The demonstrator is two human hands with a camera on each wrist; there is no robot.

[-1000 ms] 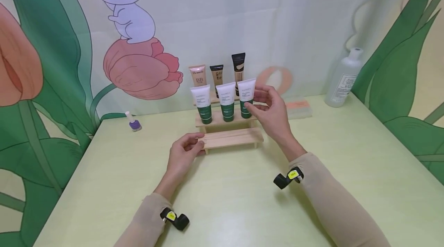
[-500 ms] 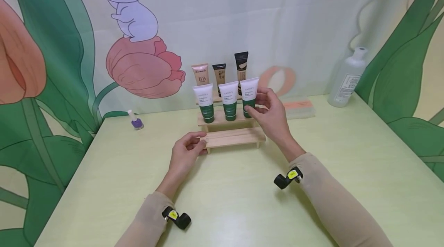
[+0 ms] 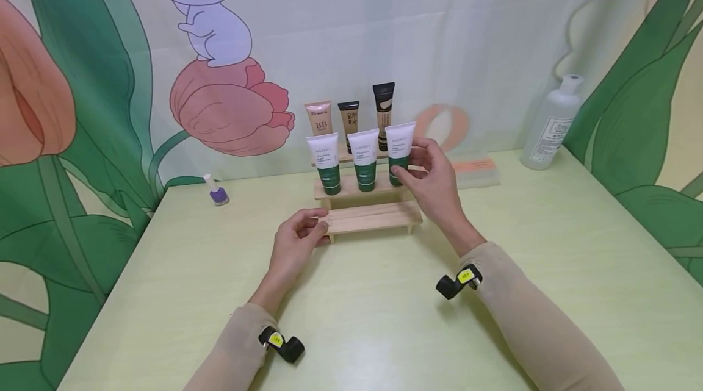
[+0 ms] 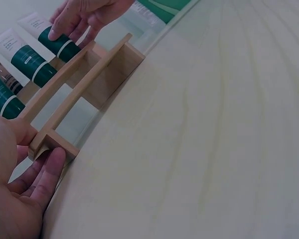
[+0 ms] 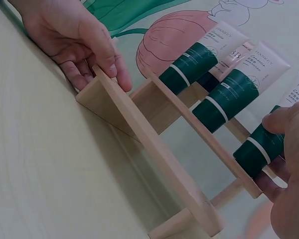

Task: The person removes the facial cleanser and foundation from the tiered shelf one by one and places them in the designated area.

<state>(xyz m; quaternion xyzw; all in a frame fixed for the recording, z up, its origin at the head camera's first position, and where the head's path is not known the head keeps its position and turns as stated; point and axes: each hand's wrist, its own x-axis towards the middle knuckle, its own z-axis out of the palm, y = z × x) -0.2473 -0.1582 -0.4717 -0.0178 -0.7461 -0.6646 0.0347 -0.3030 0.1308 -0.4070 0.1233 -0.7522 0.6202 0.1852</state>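
Observation:
A tiered wooden display stand [image 3: 379, 218] stands at the table's middle. My left hand [image 3: 292, 243] grips the left end of its lowest step; in the left wrist view the fingertips [image 4: 55, 162] are at the step's underside. On the middle step, my right hand [image 3: 436, 183] pinches the rightmost white-and-green squeeze tube [image 3: 399, 142], thumb in front and fingers behind. Two matching tubes stand upright to its left, a middle tube [image 3: 365, 162] and a left tube [image 3: 325, 165]. Behind them on the top step are a pink BB cream tube [image 3: 320, 116] and two black-capped tan tubes [image 3: 383, 104].
A purple nail polish bottle [image 3: 218, 194] stands at the back left. Toward the back right are a clear flat box [image 3: 475, 172] with an orange part and a translucent bottle [image 3: 551, 122]. A printed curtain [image 3: 329, 25] hangs behind the table [image 3: 357, 318].
The rightmost white-and-green tube has shifted slightly right, away from the middle tube, with my right hand still pinching it. My left hand keeps its grip on the stand. The head view has moved a little.

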